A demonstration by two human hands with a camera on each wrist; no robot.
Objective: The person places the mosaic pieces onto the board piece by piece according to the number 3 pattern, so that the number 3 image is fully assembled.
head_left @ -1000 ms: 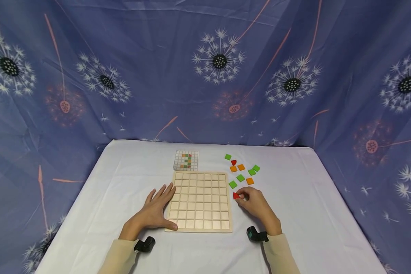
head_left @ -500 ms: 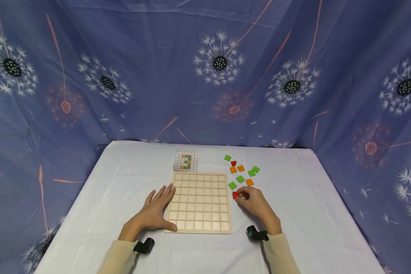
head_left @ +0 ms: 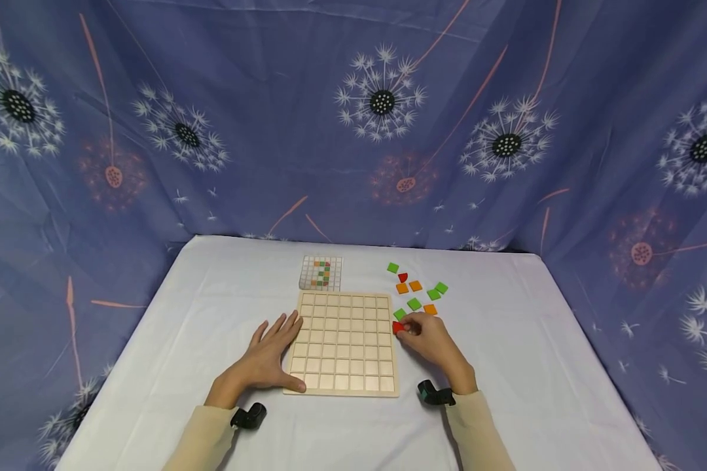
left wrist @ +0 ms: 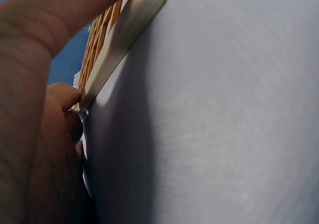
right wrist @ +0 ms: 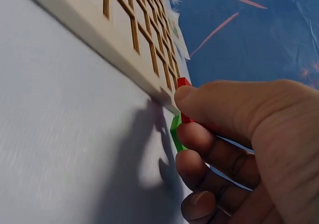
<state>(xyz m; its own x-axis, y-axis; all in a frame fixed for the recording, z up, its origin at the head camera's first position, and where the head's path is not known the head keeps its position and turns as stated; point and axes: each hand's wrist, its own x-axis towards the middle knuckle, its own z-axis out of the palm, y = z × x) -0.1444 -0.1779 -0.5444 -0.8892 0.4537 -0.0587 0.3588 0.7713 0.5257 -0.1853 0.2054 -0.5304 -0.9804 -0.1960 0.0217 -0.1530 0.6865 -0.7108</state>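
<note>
A pale wooden grid board (head_left: 342,347) lies flat on the white table, its squares bare. My left hand (head_left: 265,360) rests on the board's left side with fingers spread and the thumb on the near left corner; the left wrist view shows the thumb across the board's edge (left wrist: 119,45). Between thumb and fingertips, my right hand (head_left: 429,339) pinches a red quarter-round tile (head_left: 397,327) at the board's right edge. In the right wrist view the red tile (right wrist: 184,99) stands between thumb and forefinger, in front of a green tile (right wrist: 176,132).
Right of the board lie loose tiles: several green ones (head_left: 414,304), three orange ones (head_left: 429,309) and another red quarter-round (head_left: 403,277). A pattern card (head_left: 321,273) with a coloured figure lies behind the board. A blue dandelion-print curtain (head_left: 306,131) hangs around the table.
My right hand has moved left and slightly away from me, bringing the pinched red tile to the board's right edge. My left hand has stayed in place on the board.
</note>
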